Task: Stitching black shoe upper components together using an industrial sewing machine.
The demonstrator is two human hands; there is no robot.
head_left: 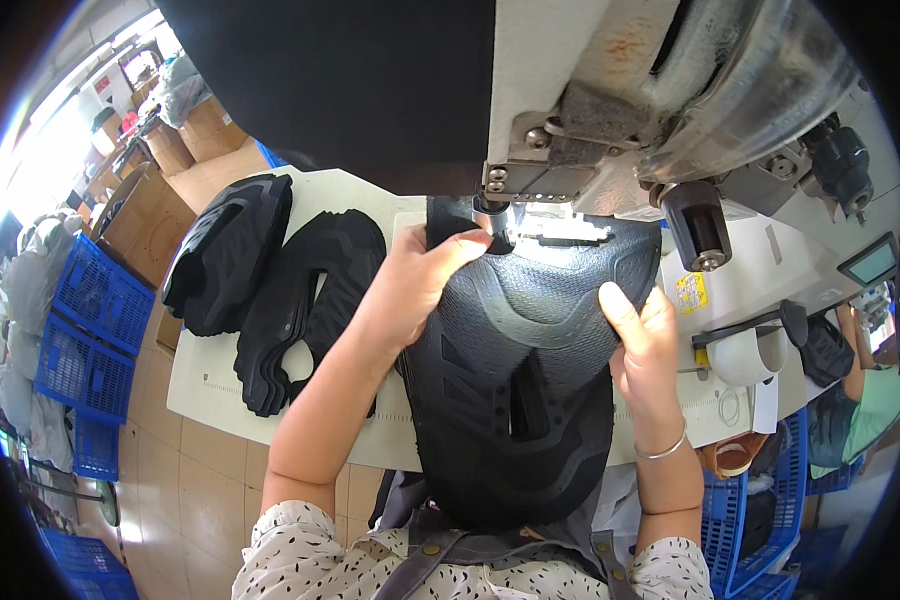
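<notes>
A black shoe upper (515,340) lies flat under the head of a sewing machine (570,130), its near end hanging over the table edge toward me. My left hand (425,280) grips its left side, thumb stretched close to the bright lit spot by the presser foot (492,222). On the right side, my right hand (642,335) pinches the upper's edge, thumb on top and fingers partly hidden beneath. The needle itself cannot be made out in the glare. Left of my left arm rest two stacks of black shoe uppers, one nearer (305,300) and one farther (232,250).
The pale table (220,395) carries a white round container (745,355) at right. Blue crates stand at left (90,320) and at lower right (755,510). Cardboard boxes (145,220) are at the far left. Another person's arm (852,350) shows at the far right.
</notes>
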